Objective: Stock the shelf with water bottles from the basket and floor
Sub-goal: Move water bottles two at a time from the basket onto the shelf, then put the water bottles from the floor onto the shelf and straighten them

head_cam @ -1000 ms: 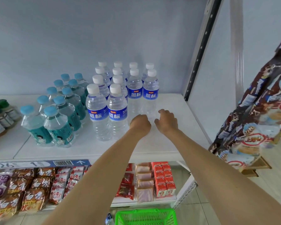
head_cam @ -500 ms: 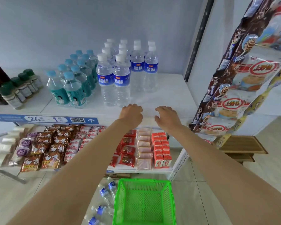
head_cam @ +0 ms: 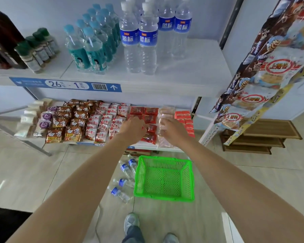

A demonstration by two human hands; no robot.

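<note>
Both hands, left hand [head_cam: 132, 128] and right hand [head_cam: 171, 129], loosely curled, holding nothing; risk of kicking clear plastic floor bottles [head_cam: 125, 183] left of empty green plastic basket [head_cam: 165, 196].

The blue shelf label strip [head_cam: 65, 84] reads "26" and "1", with a barcode and an up arrow. Noodle packets [head_cam: 73, 133] on the lower shelf show "白象". Hanging snack bags [head_cam: 274, 67] show "上好佳".

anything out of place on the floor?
Yes: four water bottles lie on their sides on the floor tiles, left of the green basket, which holds nothing. Their kind stands upright on the shelf above.
</note>
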